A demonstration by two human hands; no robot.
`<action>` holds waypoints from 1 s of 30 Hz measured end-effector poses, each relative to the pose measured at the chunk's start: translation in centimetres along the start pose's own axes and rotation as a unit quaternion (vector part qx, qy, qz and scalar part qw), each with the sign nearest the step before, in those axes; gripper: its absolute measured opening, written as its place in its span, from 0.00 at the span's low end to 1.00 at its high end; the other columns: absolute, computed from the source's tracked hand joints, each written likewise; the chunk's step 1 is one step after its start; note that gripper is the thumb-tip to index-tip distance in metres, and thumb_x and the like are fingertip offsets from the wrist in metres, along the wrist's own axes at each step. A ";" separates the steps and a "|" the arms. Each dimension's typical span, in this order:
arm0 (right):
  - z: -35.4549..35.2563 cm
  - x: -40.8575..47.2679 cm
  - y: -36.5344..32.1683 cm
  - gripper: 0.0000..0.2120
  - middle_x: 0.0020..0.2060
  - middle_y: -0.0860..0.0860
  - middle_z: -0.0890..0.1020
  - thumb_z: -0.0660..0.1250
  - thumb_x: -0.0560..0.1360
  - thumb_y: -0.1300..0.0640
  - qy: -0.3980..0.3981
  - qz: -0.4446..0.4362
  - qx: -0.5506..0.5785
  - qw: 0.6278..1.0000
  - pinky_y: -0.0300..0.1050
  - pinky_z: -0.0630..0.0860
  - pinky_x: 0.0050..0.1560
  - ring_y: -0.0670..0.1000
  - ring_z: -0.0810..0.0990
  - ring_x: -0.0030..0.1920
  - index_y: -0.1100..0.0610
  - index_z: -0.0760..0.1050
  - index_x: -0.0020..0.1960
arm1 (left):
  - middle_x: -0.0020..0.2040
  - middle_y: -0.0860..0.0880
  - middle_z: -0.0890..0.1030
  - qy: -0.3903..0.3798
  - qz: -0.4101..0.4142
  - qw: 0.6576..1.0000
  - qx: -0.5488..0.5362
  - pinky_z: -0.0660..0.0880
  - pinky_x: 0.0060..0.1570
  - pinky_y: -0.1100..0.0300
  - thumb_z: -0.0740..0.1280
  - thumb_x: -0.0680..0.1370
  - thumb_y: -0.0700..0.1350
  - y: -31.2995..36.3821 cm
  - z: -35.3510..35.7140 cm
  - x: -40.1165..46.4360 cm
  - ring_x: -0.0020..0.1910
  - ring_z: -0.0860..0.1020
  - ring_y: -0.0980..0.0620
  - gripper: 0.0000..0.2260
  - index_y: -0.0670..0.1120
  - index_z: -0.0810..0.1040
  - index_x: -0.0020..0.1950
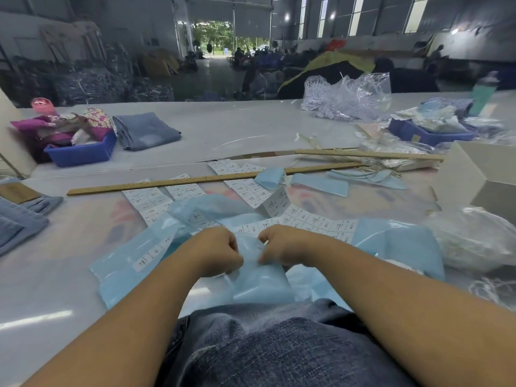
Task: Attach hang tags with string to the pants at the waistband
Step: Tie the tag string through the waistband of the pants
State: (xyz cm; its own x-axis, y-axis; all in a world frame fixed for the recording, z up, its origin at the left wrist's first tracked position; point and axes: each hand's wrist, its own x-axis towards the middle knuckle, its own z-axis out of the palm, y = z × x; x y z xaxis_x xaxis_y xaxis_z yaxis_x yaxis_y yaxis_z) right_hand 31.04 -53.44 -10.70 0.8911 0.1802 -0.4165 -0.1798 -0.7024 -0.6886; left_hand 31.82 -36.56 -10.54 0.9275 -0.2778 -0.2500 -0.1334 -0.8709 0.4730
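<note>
Dark denim pants (268,347) lie over the table's near edge, under my forearms. Just beyond them rests a light blue hang tag (261,283). My left hand (216,251) and my right hand (282,245) sit close together over its far end, fingers curled, each pinching a thin white string (262,245) at the tag's top. More light blue tags (125,272) are spread on the left and right. Sheets of white printed labels (312,222) lie just behind my hands.
Two wooden rulers (195,180) cross the table behind the labels. Folded jeans (145,131) and a blue bin (83,152) sit far left, another blue bin (430,134) and clear plastic bags (346,99) far right. A white box (480,177) stands at right, denim stack (19,219) at left.
</note>
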 end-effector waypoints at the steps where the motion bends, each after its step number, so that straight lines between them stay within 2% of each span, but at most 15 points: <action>1: -0.6 -0.4 0.0 0.11 0.50 0.58 0.80 0.69 0.74 0.65 0.018 -0.008 -0.009 1.000 0.47 0.83 0.41 0.58 0.83 0.48 0.62 0.77 0.56 | 0.33 0.52 0.84 0.003 0.005 1.000 -0.004 0.75 0.33 0.62 0.69 0.68 0.43 0.9 -0.3 -0.2 0.35 0.80 0.55 0.02 0.47 0.81 0.36; 5: -1.1 -2.1 1.5 0.09 0.45 0.54 0.80 0.72 0.71 0.64 0.062 -0.002 -0.086 0.994 0.39 0.75 0.31 0.52 0.79 0.41 0.58 0.78 0.49 | 0.32 0.51 0.84 -0.037 0.026 0.999 0.011 0.73 0.29 0.65 0.67 0.71 0.41 4.0 -1.5 -1.6 0.26 0.77 0.58 0.05 0.43 0.82 0.38; 7: -0.4 -2.6 2.8 0.11 0.51 0.55 0.81 0.71 0.72 0.65 0.047 0.028 -0.157 0.986 0.42 0.78 0.36 0.54 0.81 0.46 0.60 0.78 0.54 | 0.31 0.52 0.84 -0.024 0.031 0.999 0.014 0.72 0.29 0.65 0.67 0.73 0.41 5.2 -2.8 -2.6 0.24 0.77 0.60 0.05 0.44 0.81 0.39; 9: -0.1 -2.9 3.6 0.16 0.55 0.59 0.81 0.70 0.73 0.66 0.036 0.050 -0.164 0.985 0.48 0.82 0.42 0.57 0.82 0.47 0.62 0.76 0.60 | 0.30 0.54 0.83 0.028 0.040 0.999 -0.008 0.70 0.28 0.66 0.67 0.73 0.42 6.4 -4.3 -3.7 0.22 0.77 0.61 0.04 0.46 0.80 0.40; 11: -0.6 -3.4 3.3 0.15 0.51 0.59 0.81 0.68 0.76 0.62 0.051 0.042 -0.124 0.990 0.46 0.80 0.35 0.55 0.81 0.40 0.62 0.74 0.62 | 0.28 0.53 0.83 0.090 0.052 0.994 -0.044 0.69 0.23 0.67 0.67 0.73 0.42 7.7 -5.3 -4.7 0.21 0.75 0.61 0.02 0.48 0.77 0.44; 13: -2.4 -4.1 2.8 0.12 0.46 0.55 0.80 0.68 0.77 0.58 0.104 0.010 -0.096 0.990 0.40 0.73 0.33 0.52 0.78 0.38 0.61 0.75 0.59 | 0.32 0.51 0.83 0.123 0.067 0.989 -0.046 0.69 0.22 0.66 0.67 0.74 0.42 9.5 -5.3 -5.5 0.23 0.77 0.59 0.06 0.49 0.74 0.50; 16: -6.3 -6.5 3.3 0.07 0.42 0.54 0.81 0.67 0.78 0.57 0.160 0.011 -0.039 0.986 0.38 0.71 0.31 0.49 0.77 0.36 0.59 0.77 0.52 | 0.48 0.50 0.81 0.121 0.103 0.985 0.063 0.72 0.36 0.59 0.66 0.75 0.45 12.7 -4.1 -5.9 0.40 0.78 0.50 0.14 0.53 0.72 0.60; 18: -8.6 -9.0 5.0 0.06 0.40 0.54 0.83 0.68 0.78 0.55 0.176 0.032 -0.018 0.984 0.40 0.71 0.32 0.49 0.77 0.35 0.59 0.79 0.47 | 0.55 0.50 0.79 0.126 0.133 0.972 0.145 0.70 0.41 0.58 0.65 0.76 0.46 15.0 -3.0 -5.9 0.45 0.74 0.49 0.14 0.54 0.73 0.62; 20: -10.1 -11.5 7.3 0.10 0.33 0.52 0.81 0.68 0.78 0.53 0.184 0.031 0.090 0.978 0.40 0.69 0.31 0.48 0.74 0.31 0.59 0.79 0.42 | 0.53 0.50 0.77 0.126 0.167 0.957 0.201 0.69 0.41 0.56 0.64 0.75 0.46 17.4 -1.7 -5.8 0.46 0.72 0.49 0.15 0.52 0.73 0.62; 22: -11.1 -13.7 9.4 0.13 0.29 0.51 0.79 0.68 0.77 0.50 0.180 0.017 0.234 0.955 0.39 0.67 0.28 0.47 0.72 0.27 0.59 0.79 0.41 | 0.46 0.50 0.73 0.121 0.209 0.939 0.245 0.67 0.35 0.57 0.64 0.75 0.46 20.2 0.3 -5.5 0.44 0.71 0.48 0.17 0.49 0.69 0.64; 23: -11.4 -14.6 10.3 0.14 0.29 0.52 0.79 0.68 0.77 0.50 0.181 0.014 0.269 0.946 0.39 0.66 0.26 0.47 0.71 0.26 0.59 0.79 0.40 | 0.41 0.50 0.69 0.117 0.231 0.930 0.262 0.64 0.32 0.58 0.65 0.75 0.46 21.6 1.3 -5.4 0.42 0.70 0.47 0.18 0.48 0.67 0.64; 25: -11.9 -16.0 12.0 0.13 0.28 0.52 0.78 0.67 0.77 0.53 0.187 0.012 0.280 0.941 0.38 0.63 0.25 0.46 0.69 0.24 0.57 0.80 0.36 | 0.36 0.51 0.64 0.114 0.276 0.915 0.272 0.60 0.29 0.58 0.66 0.75 0.46 24.5 3.4 -5.2 0.36 0.68 0.47 0.17 0.47 0.65 0.61; 27: -12.2 -16.9 13.5 0.18 0.26 0.49 0.76 0.65 0.76 0.56 0.189 0.015 0.292 0.938 0.39 0.59 0.27 0.45 0.67 0.23 0.54 0.79 0.28 | 0.35 0.51 0.62 0.112 0.306 0.908 0.262 0.57 0.27 0.59 0.67 0.75 0.46 26.8 5.4 -5.0 0.35 0.67 0.46 0.16 0.47 0.61 0.54; 30: -12.3 -17.7 15.9 0.24 0.22 0.47 0.73 0.59 0.77 0.59 0.206 0.041 0.339 0.917 0.39 0.58 0.27 0.45 0.65 0.23 0.52 0.76 0.22 | 0.35 0.51 0.63 0.098 0.325 0.902 0.266 0.56 0.26 0.58 0.68 0.75 0.46 29.0 8.2 -4.5 0.34 0.66 0.46 0.16 0.47 0.61 0.54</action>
State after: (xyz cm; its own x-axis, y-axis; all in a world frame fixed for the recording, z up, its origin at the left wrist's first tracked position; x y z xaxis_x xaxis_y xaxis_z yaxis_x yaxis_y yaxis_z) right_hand 17.53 -76.25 -7.01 0.9195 -0.2271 -0.3208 -0.3474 -0.0876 -0.9336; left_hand 20.94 -63.88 -2.64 0.6299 -0.7684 0.1135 -0.7717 -0.6356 -0.0203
